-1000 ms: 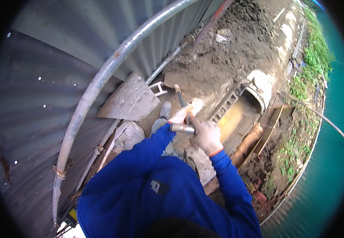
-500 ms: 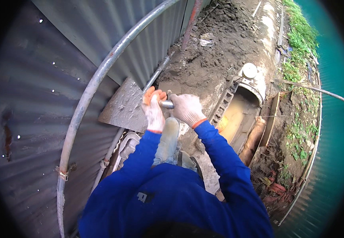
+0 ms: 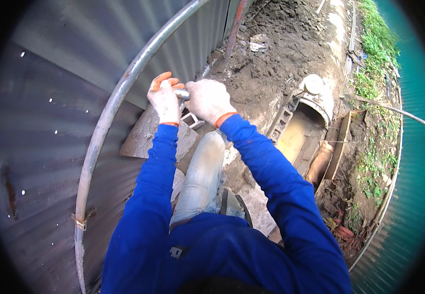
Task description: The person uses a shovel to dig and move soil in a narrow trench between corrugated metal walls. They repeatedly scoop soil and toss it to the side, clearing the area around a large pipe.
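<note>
My left hand [image 3: 164, 100], in a white knit glove with orange-coated fingers, is half curled round a short silver metal tube [image 3: 182, 93]. My right hand [image 3: 209, 101], gloved too, is closed against the other end of that tube; its fingertips are hidden under the back of the hand. What else the tube joins to cannot be made out. Just below the hands lies a light grey hollow block-like piece [image 3: 192, 120]. A flat grey board smeared with mortar or mud [image 3: 146, 132] leans beyond my left wrist. My bent knee in pale jeans [image 3: 205, 154] is beneath my right forearm.
A curved metal pipe [image 3: 106, 115] arches along the corrugated metal wall [image 3: 36, 122] on my left. To the right is an opened trench [image 3: 293, 134] with murky water, a perforated brick [image 3: 283, 120] along its edge and a round white cap [image 3: 313, 84]. Loose mud [image 3: 281, 44] lies ahead.
Both hands have moved left and a little farther from me, with the metal tube between them. The hollow block-like piece now shows below them. My knee has come more into view.
</note>
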`<state>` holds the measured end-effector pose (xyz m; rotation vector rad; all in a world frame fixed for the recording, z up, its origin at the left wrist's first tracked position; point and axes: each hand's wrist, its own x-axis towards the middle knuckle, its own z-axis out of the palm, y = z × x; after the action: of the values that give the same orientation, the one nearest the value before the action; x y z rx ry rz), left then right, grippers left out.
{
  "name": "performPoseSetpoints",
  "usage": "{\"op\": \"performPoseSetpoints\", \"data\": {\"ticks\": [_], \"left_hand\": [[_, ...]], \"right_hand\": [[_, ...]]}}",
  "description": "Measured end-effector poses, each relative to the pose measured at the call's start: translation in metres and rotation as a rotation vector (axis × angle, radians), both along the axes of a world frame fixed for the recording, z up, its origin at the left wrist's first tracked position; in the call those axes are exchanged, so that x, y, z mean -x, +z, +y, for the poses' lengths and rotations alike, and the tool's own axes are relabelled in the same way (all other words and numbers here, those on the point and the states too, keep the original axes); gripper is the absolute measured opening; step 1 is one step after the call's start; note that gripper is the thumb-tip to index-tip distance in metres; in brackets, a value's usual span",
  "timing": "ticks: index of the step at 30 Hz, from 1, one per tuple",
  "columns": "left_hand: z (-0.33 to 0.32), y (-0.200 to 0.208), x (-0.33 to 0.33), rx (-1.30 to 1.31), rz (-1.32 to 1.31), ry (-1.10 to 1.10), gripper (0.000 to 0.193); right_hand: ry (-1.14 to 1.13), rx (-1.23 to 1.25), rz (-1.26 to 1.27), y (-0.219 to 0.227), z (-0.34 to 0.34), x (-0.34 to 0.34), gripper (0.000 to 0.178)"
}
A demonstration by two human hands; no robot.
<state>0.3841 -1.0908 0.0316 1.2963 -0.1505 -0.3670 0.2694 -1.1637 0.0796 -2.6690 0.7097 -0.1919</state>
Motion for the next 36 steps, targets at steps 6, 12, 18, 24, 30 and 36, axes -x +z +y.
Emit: {"op": "performPoseSetpoints", "data": {"ticks": [6,12,18,24,30,36], "left_hand": [[0.032,-0.009,0.001,-0.069,-0.092,0.025,0.024],[0.062,-0.017,0.039,0.002,0.233,0.155,0.030],[-0.005,-0.048,0.032,-0.047,0.154,0.189,0.033],[0.014,-0.109,0.109,0.153,0.303,0.136,0.029],[0.127,-0.171,0.180,-0.127,0.657,0.036,0.031],[0.114,-0.145,0.152,-0.099,0.749,0.102,0.031]], "right_hand": [[0.017,-0.093,-0.125,-0.022,0.031,0.000,0.023],[0.097,-0.212,0.050,-0.028,0.062,0.028,0.020],[0.158,-0.214,0.083,-0.048,-0.008,0.020,0.017],[-0.018,-0.359,0.328,-0.098,0.016,0.092,0.032],[-0.178,-0.510,0.572,-0.141,0.108,0.161,0.048],[-0.109,-0.518,0.502,-0.124,0.092,0.138,0.052]]}}
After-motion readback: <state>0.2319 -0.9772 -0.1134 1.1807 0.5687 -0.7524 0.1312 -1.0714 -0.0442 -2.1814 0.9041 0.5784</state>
